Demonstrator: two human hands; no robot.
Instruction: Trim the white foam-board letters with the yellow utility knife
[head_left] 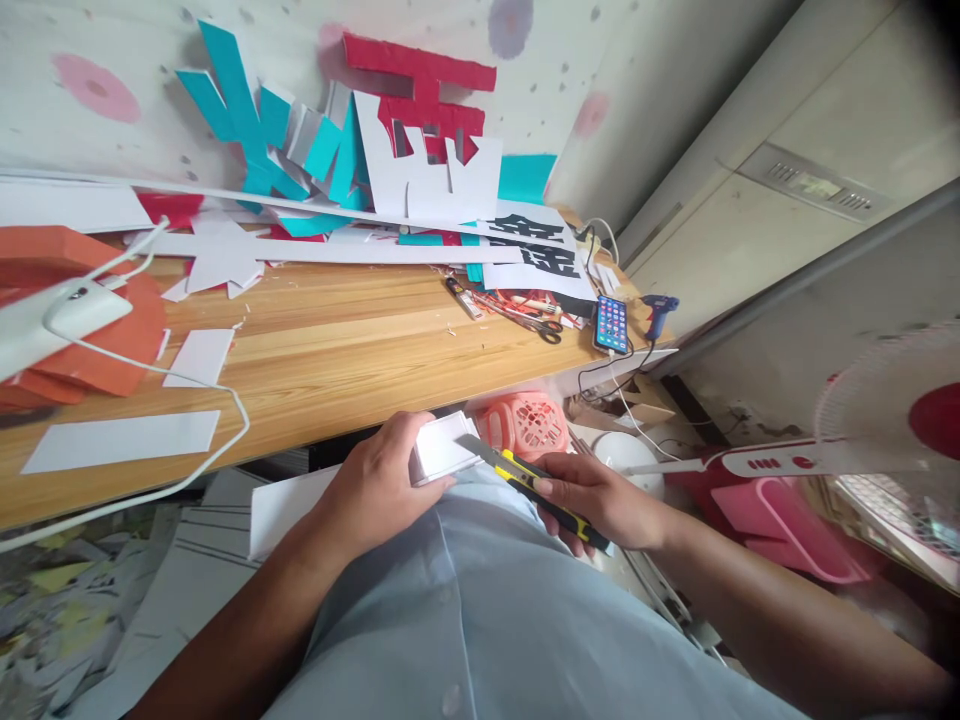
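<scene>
Two hands busy just above the lap: left hand [375, 485] clamped around a small white foam block [442, 450], right hand [600, 500] closed on a utility knife [525, 478], blade tip touching the block's near edge. Probably mid-trim, with the cut barely begun. Farther off on the table [337, 350]: white strips [124, 440], scissors [544, 325], phone [611, 323]. Beyond, many cut-out letters [420, 120] already piled against the wall [112, 60].

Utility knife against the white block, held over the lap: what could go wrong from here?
1. The utility knife in the right hand has its blade at the white block, pointing toward the left hand. A slip could cut those fingers.
2. The block is held over the shirt, not on the table. A blade pushing through could reach the body.
</scene>
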